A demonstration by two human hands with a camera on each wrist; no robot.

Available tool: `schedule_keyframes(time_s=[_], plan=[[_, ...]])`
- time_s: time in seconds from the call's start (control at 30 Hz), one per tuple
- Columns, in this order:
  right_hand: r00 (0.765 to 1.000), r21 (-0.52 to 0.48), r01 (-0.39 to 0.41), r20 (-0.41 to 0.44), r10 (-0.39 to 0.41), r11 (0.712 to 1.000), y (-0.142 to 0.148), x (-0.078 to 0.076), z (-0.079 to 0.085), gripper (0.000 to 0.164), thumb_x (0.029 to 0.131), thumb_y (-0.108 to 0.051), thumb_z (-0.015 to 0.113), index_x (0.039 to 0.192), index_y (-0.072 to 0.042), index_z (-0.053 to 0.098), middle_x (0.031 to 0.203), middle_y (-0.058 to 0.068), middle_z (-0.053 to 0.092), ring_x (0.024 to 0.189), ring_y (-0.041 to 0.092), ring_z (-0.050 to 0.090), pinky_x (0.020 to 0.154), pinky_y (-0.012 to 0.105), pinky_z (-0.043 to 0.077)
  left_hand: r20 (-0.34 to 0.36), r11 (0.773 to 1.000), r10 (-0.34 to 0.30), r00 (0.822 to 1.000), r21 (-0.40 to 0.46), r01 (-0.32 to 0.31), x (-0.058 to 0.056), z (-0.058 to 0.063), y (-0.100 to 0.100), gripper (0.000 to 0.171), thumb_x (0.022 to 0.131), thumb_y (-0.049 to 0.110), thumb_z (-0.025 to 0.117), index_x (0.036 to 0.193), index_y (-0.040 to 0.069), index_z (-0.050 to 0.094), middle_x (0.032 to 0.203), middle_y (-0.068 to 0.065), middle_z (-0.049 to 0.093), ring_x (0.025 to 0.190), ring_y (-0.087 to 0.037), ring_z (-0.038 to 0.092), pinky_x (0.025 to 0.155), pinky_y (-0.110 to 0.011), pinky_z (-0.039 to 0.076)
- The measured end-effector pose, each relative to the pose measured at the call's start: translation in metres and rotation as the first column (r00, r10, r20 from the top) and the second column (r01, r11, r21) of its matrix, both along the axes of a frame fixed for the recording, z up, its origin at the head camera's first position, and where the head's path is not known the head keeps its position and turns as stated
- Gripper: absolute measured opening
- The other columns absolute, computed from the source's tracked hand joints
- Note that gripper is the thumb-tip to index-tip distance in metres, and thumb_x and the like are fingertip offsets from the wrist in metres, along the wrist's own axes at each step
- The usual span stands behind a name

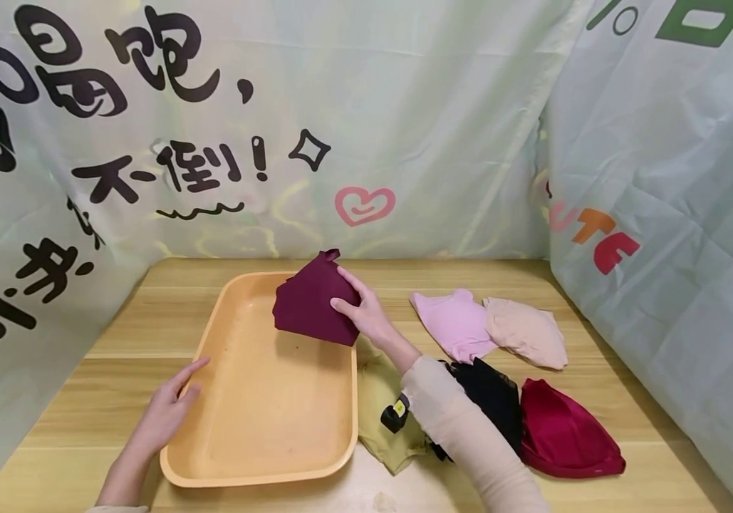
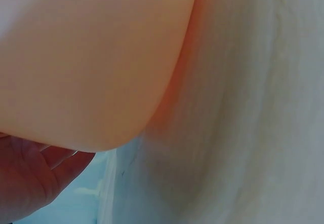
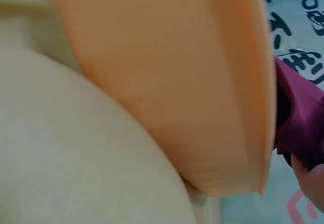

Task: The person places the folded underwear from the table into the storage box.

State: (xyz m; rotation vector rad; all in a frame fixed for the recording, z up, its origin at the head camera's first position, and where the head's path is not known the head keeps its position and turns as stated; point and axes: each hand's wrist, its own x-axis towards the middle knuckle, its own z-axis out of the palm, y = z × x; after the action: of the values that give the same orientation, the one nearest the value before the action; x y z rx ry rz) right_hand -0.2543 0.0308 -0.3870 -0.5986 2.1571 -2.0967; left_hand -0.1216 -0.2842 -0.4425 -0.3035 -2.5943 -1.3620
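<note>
A dark purple folded bra [image 1: 315, 303] is held up in my right hand [image 1: 366, 313], over the far right corner of an orange plastic tray [image 1: 263, 413]. My thumb lies on the near face and the fingers go along its right edge. A small loop sticks up at its top. In the right wrist view, the purple bra [image 3: 304, 112] shows a hollow side beyond the tray wall [image 3: 172, 82]. My left hand [image 1: 164, 413] rests at the tray's left rim, fingers extended. The left wrist view shows that hand [image 2: 35, 178] partly hidden behind the tray [image 2: 96, 67].
Right of the tray lie folded bras: olive-yellow [image 1: 385, 406], black [image 1: 491, 395], crimson [image 1: 565, 434], pink [image 1: 456, 320] and beige [image 1: 526, 331]. My right forearm [image 1: 469, 434] passes over the olive and black ones. Printed cloth walls [image 1: 404, 128] border the wooden table [image 1: 122, 370].
</note>
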Motion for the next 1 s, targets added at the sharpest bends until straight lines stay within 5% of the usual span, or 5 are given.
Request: schedule_keyframes(time_s=[0.23,0.37,0.5,0.83,1.0], plan=[[0.997,0.086,-0.070,-0.010,0.071,0.994,-0.009,-0.009,-0.009,0.058,0.088,-0.003,0.056,0.142,-0.011,0.034,0.146,0.013,0.028,0.112,0.029,0.046,0.085,0.033,0.045,0.043,1.000,-0.018,0.999,0.008,0.018,0.001,0.000,0.000,0.038,0.096,0.005,0.042,0.132,-0.007,0.039,0.135,-0.032,0.036,0.126,-0.042,0.024,0.088,0.003,0.018],[0.996,0.140,-0.071,-0.041,0.078,0.988,-0.012,-0.008,-0.011,0.057,0.088,-0.001,0.056,0.140,-0.007,0.035,0.144,0.016,0.031,0.115,0.031,0.044,0.092,0.037,0.041,0.074,1.000,-0.019,0.997,0.016,0.018,0.003,0.002,0.002,0.039,0.095,0.003,0.041,0.133,-0.007,0.038,0.136,-0.031,0.034,0.125,-0.047,0.022,0.088,0.004,0.017],[0.995,0.237,-0.048,-0.077,0.068,0.970,-0.015,0.004,0.007,0.054,0.087,0.000,0.056,0.138,0.000,0.036,0.135,0.026,0.037,0.114,0.035,0.044,0.094,0.044,0.039,0.089,1.000,-0.010,0.996,0.016,0.009,0.004,0.004,0.003,0.039,0.095,0.003,0.040,0.133,-0.007,0.038,0.137,-0.031,0.034,0.125,-0.047,0.022,0.087,0.004,0.017],[0.976,0.461,0.046,-0.211,0.059,0.886,-0.024,-0.016,-0.012,0.056,0.086,-0.011,0.062,0.138,-0.007,0.040,0.112,0.021,0.049,0.098,0.026,0.045,0.088,0.040,0.040,0.062,1.000,-0.004,0.998,0.002,0.004,0.003,0.003,0.001,0.039,0.096,0.005,0.040,0.133,-0.006,0.039,0.136,-0.030,0.035,0.126,-0.042,0.023,0.088,0.003,0.018],[0.961,0.599,0.107,-0.267,0.072,0.794,-0.025,-0.015,-0.009,0.057,0.086,-0.022,0.063,0.138,-0.011,0.041,0.114,0.021,0.049,0.097,0.027,0.048,0.087,0.040,0.042,0.062,1.000,0.000,0.998,-0.001,0.001,0.002,0.003,0.000,0.038,0.096,0.006,0.040,0.133,-0.006,0.039,0.136,-0.030,0.036,0.126,-0.041,0.024,0.088,0.003,0.018]])
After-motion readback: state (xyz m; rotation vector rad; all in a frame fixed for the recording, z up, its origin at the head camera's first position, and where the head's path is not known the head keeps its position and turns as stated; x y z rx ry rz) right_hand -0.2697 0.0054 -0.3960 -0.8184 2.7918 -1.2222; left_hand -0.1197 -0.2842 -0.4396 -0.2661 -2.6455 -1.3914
